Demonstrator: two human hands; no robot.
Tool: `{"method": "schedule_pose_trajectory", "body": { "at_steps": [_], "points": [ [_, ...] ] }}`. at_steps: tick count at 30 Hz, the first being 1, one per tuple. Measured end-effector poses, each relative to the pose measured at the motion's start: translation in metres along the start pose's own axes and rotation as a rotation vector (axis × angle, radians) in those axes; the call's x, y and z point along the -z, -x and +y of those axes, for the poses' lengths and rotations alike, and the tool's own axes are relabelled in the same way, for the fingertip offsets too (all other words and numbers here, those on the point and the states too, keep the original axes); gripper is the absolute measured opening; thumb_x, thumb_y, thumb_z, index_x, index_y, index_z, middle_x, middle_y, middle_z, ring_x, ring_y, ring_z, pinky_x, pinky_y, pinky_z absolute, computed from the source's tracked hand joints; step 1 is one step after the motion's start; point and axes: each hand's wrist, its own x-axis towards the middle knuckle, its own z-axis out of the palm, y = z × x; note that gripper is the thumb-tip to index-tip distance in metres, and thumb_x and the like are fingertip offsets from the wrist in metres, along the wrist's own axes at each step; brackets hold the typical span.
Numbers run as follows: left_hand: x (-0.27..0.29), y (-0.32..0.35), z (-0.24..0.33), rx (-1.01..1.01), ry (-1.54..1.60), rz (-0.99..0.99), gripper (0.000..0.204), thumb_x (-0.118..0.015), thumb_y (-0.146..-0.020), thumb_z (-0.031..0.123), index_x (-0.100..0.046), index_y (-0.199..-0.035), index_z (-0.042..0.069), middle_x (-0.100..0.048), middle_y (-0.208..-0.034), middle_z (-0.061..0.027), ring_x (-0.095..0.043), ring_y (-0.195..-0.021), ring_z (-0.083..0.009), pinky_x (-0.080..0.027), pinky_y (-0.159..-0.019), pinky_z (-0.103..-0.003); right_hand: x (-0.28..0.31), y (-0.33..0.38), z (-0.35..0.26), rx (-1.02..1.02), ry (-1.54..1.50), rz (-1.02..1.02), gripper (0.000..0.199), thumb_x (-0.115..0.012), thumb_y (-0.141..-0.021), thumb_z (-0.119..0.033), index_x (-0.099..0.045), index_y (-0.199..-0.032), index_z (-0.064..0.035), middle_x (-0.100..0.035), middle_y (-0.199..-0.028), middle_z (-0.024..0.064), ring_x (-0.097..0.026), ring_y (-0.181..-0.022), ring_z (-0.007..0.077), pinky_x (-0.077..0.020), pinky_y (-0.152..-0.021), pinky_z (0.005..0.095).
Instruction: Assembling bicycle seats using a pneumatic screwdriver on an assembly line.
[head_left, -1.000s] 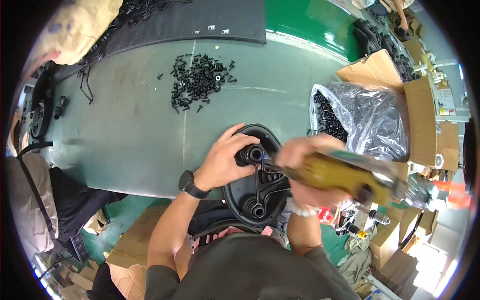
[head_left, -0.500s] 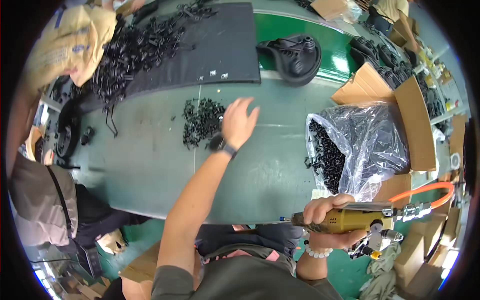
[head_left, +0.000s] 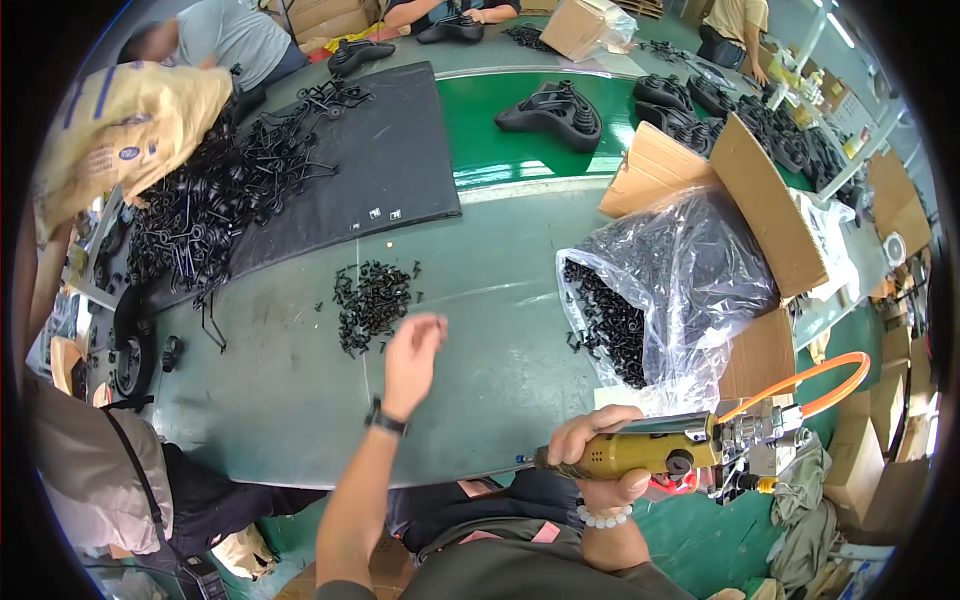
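My right hand (head_left: 598,452) grips a yellow air-powered screwdriver (head_left: 640,455). It lies level over the table's near edge, its narrow tip pointing left. An orange air hose (head_left: 850,372) loops from its rear. My left hand (head_left: 410,362) is just near-right of a loose pile of small black screws (head_left: 370,305). Its fingers are drawn together at the tips; whatever is between them is too small to make out. A clear plastic bag (head_left: 690,290) of more black screws spills open inside a cardboard box (head_left: 768,200) on the right.
A black mat (head_left: 400,150) bears heaped black wire-like parts (head_left: 230,185). Beyond it, a black moulded base (head_left: 555,112) sits on a green belt (head_left: 465,110). More black bases (head_left: 690,110) stand far right. A person with a tan sack (head_left: 130,130) is at left; others work across the table.
My left hand has drawn back toward me from the screw pile, and its spread fingers have come together. The view has tilted up. The screwdriver stays in my right hand.
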Motion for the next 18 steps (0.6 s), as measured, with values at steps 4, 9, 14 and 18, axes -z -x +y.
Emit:
{"method": "schedule_pose_trajectory", "body": {
  "at_steps": [4, 9, 14, 18],
  "points": [
    [-0.016, 0.098, 0.021, 0.266, 0.288, -0.033, 0.027, -0.059, -0.092, 0.001, -0.056, -0.119, 0.001, -0.066, -0.111, -0.0073, -0.059, -0.1, -0.0118, -0.047, -0.087, -0.026, -0.012, -0.001, 0.01, 0.101, -0.061, 0.018, 0.078, -0.062, -0.079, -0.069, -0.043, -0.116, -0.003, -0.057, -0.076, 0.0129, -0.058, -0.067, 0.0264, -0.0497, -0.063, 0.0382],
    [-0.03, 0.152, 0.036, 0.317, 0.523, -0.085, 0.026, -0.061, -0.091, 0.001, -0.059, -0.117, 0.001, -0.066, -0.109, -0.0074, -0.06, -0.097, -0.0115, -0.048, -0.085, -0.026, -0.023, 0.003, 0.022, 0.176, -0.088, -0.013, 0.079, -0.063, -0.078, -0.068, -0.043, -0.118, -0.0029, -0.058, -0.081, 0.0135, -0.059, -0.073, 0.0262, -0.0516, -0.067, 0.0386],
    [-0.035, 0.162, 0.044, 0.267, 0.584, -0.099, 0.022, -0.064, -0.092, 0.005, -0.062, -0.114, 0.001, -0.067, -0.106, -0.0076, -0.061, -0.091, -0.0113, -0.049, -0.082, -0.026, -0.035, 0.01, 0.026, 0.206, 0.024, 0.021, 0.073, -0.05, -0.085, -0.071, -0.042, -0.115, -0.0047, -0.056, -0.074, 0.0111, -0.056, -0.062, 0.0247, -0.0482, -0.061, 0.0378],
    [-0.033, 0.167, 0.054, 0.322, 0.587, -0.092, 0.022, -0.064, -0.092, 0.008, -0.062, -0.113, 0.001, -0.066, -0.103, -0.0075, -0.06, -0.088, -0.0113, -0.05, -0.08, -0.026, -0.037, 0.014, 0.026, 0.218, 0.002, 0.039, 0.073, -0.049, -0.085, -0.072, -0.043, -0.115, -0.0055, -0.056, -0.074, 0.0108, -0.056, -0.061, 0.0246, -0.048, -0.061, 0.0375]
  ]
}}
